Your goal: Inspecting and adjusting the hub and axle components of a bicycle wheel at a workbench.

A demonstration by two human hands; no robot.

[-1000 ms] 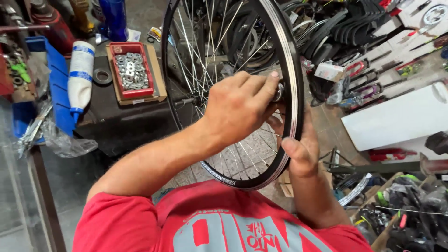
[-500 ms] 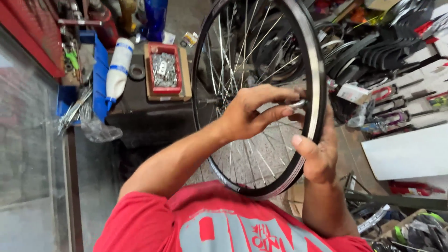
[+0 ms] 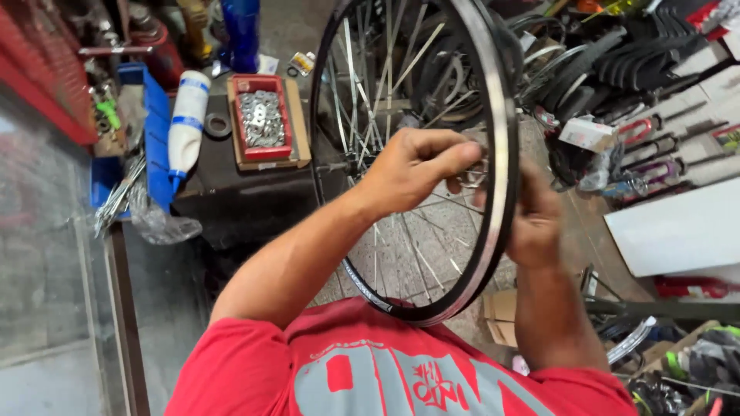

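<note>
The bicycle wheel (image 3: 493, 115) is held upright against the lap. The left hand (image 3: 412, 166) is pinched on what seems a spoke nipple; the right hand (image 3: 536, 219) is curled behind the rim. Fingers could slip, so the small part may be dropped.

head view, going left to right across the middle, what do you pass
blue bin → white squeeze bottle → red tray of washers → left hand inside the bicycle wheel → wheel rim → right hand outside the rim → white panel
</note>
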